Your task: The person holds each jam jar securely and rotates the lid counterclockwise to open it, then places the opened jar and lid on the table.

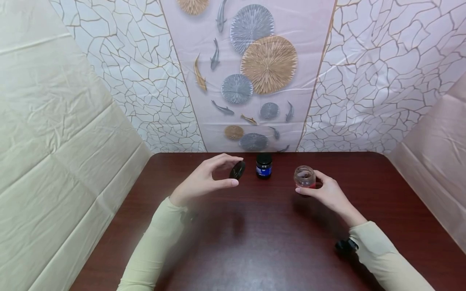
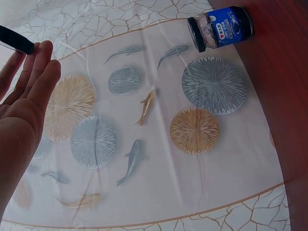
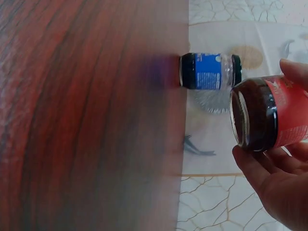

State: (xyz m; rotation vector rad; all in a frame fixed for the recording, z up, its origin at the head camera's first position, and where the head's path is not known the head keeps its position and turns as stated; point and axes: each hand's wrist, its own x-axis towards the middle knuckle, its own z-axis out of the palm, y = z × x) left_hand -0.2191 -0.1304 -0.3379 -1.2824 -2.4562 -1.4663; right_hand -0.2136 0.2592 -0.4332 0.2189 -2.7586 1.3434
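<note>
My left hand pinches a dark round lid by its edges, tilted on its side above the table. That lid is partly cut off in the left wrist view. In my right hand is a glass jar with a red label, its mouth uncovered. The right wrist view shows this red-labelled jar raised off the table, with dark contents near its base. Between the hands, towards the back, a blue-labelled jar stands upright with its black lid on; neither hand touches it.
The dark red-brown wooden table reaches back to a patterned cloth wall with fish and round leaf shapes. Pale cloth sides flank the table. A black band-like device sits at the right wrist.
</note>
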